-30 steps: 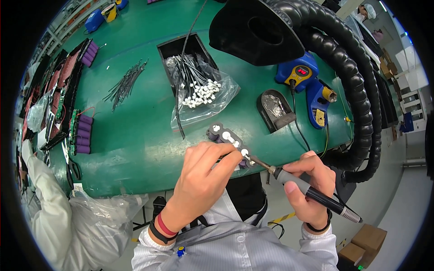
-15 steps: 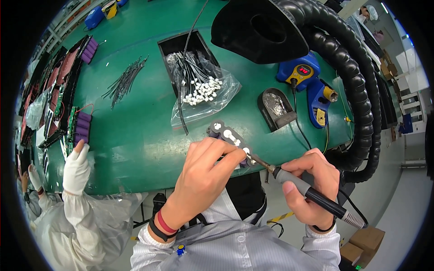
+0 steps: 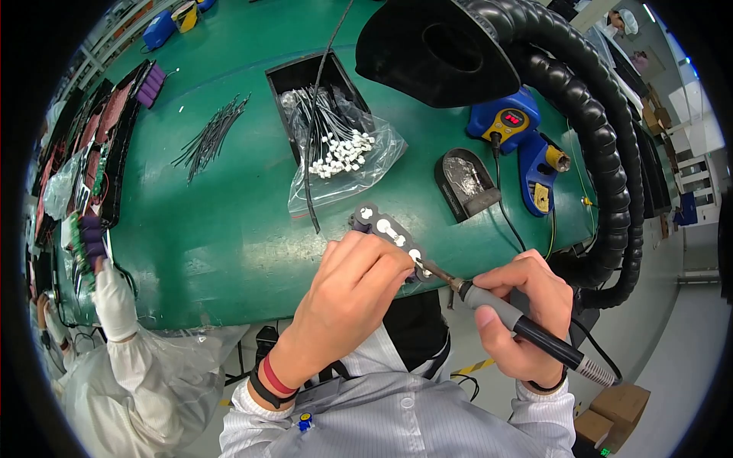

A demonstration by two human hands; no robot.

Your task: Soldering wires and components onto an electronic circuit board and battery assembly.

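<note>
Our dark grey block (image 3: 388,228), white patches on top, lay aslant near the edge of the green table (image 3: 229,259), beside our left hand (image 3: 343,288). Our right hand (image 3: 540,301) held a slanted grey-and-black soldering iron (image 3: 531,330), its tip at the block.

1. The cell pack (image 3: 384,227) lay at the near edge of the bench (image 3: 229,267), the soldering iron (image 3: 496,304) to its right.
2. Behind it, a bag of leads (image 3: 341,153) lay partly in a bin (image 3: 301,70).
3. Loose wires (image 3: 212,139) lay left of the bin.
4. Right of the leads stood a dish (image 3: 444,183), then an iron holder (image 3: 533,169), the soldering station (image 3: 489,118) behind.
5. A fume hose (image 3: 611,153) curved past the holder's right.
</note>
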